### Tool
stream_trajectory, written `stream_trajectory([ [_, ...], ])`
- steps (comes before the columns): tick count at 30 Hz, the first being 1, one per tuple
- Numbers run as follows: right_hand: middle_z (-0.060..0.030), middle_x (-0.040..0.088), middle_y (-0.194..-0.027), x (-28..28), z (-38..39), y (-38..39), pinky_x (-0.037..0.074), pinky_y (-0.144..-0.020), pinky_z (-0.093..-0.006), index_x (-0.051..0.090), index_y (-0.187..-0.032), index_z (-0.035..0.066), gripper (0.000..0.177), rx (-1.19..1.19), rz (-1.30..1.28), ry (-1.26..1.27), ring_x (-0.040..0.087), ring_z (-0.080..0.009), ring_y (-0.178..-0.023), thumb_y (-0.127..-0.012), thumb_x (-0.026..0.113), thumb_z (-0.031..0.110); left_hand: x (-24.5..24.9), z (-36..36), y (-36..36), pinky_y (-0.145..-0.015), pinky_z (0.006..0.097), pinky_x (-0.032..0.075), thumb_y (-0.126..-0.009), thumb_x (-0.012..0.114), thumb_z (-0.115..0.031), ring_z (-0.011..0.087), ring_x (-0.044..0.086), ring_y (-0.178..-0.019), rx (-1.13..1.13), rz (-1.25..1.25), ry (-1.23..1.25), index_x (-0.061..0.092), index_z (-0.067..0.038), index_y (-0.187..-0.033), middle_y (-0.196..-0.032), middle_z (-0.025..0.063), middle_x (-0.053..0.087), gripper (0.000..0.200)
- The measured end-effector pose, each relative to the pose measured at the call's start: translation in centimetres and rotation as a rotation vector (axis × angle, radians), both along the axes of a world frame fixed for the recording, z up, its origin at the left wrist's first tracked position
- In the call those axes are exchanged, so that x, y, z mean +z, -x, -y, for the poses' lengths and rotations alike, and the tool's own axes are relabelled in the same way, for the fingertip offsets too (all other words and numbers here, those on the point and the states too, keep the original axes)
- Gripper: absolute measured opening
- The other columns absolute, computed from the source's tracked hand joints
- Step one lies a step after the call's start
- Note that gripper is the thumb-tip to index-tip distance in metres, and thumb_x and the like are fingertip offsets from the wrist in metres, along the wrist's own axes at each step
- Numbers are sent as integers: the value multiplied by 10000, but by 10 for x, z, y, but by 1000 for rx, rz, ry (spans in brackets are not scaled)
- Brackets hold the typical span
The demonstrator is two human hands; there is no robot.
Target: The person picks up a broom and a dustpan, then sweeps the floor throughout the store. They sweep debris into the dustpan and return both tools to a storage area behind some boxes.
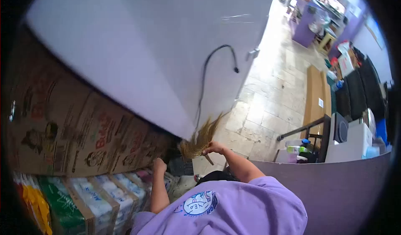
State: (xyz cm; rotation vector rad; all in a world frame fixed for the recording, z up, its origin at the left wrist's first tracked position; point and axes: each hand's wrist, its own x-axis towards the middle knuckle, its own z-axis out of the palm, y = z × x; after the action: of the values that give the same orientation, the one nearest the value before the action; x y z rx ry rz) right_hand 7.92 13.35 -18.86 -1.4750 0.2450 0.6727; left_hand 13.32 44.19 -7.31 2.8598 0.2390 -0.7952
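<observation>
Count: 2 hands, 1 straw broom, 1 black cord; cartons and wrapped packs are several.
Hands: 2, one left hand [159, 166], one right hand [214, 147]. Straw broom [196, 144]: 1. Black cord [204, 74]: 1. Purple shirt [242, 201]: 1, with 1 round print [198, 203]. Printed cartons [85, 126] on the left: more than one, exact number unclear, edges run into the dark. Green pack [62, 203]: 1. Clear-wrapped packs [92, 195]: at least 3, rest too hidden to count. Long brown carton [314, 89] on the right: 1, with 1 white label [321, 102]. Yellow stool [327, 43]: 1. Floor tiles [267, 93]: many, not countable.
</observation>
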Motion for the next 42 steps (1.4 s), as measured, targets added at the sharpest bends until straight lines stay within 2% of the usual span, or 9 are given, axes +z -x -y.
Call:
stream_trajectory([
  [6,-70,634,-827,-3,147,48,479,-679,-297,621,-908,17,249,-322,82,-52,594,-155,-723,-669,680,54,21,127,0,-449,362,498,-742,514,-18,278,598,-479,-5,-163,171,512,152,-716,-687,225,585,172],
  [16,-50,619,-828,11,366,104,465,-611,-275,586,-931,54,273,-964,158,19,588,-141,-723,-666,650,68,-27,388,-22,-491,352,494,-734,470,-94,249,606,-468,-287,-345,332,585,83,-617,-486,176,560,241],
  [19,-49,613,-843,35,415,113,458,-660,-278,580,-943,28,296,-1125,262,85,576,-142,-754,-658,652,61,-39,467,-36,-519,350,496,-754,492,-143,237,613,-492,-771,-254,256,592,72,-618,-528,172,581,273],
  [21,-49,611,-834,40,439,115,452,-661,-271,584,-941,23,296,-1261,329,48,569,-135,-751,-657,654,61,-26,524,-43,-540,345,497,-768,500,-173,224,619,-510,-596,-236,352,597,67,-617,-582,168,602,300],
  [23,-51,610,-827,42,463,112,451,-662,-266,589,-936,18,297,-1379,392,103,564,-131,-751,-651,662,63,-33,569,-62,-549,341,497,-786,491,-191,218,624,-533,-817,-148,352,600,56,-616,-626,166,616,319],
  [25,-54,610,-824,38,477,105,452,-661,-263,594,-928,13,302,-1481,430,244,561,-127,-754,-643,675,69,-93,613,-102,-545,340,496,-810,465,-196,219,628,-562,-1429,23,231,602,39,-615,-661,165,624,335],
  [31,-62,611,-853,63,526,69,471,-698,-245,605,-887,-7,272,-1761,446,321,573,-141,-794,-644,701,71,-89,752,-150,-430,378,480,-837,386,-112,330,609,-609,303,-595,872,472,36,-1028,-695,177,603,257],
  [37,-82,589,-923,90,592,48,497,-713,-273,570,-967,-14,309,-1863,547,125,582,-163,-819,-675,661,26,-125,869,-190,-471,419,551,-817,305,-24,384,599,-615,306,-563,1044,333,90,-1083,-1020,279,465,291],
  [42,-81,577,-960,84,681,29,492,-774,-303,549,-1019,3,332,-1792,582,4,567,-184,-901,-699,637,22,-145,945,-229,-457,400,520,-800,344,-33,324,577,-585,479,-378,965,396,72,-1023,-929,223,495,252],
])
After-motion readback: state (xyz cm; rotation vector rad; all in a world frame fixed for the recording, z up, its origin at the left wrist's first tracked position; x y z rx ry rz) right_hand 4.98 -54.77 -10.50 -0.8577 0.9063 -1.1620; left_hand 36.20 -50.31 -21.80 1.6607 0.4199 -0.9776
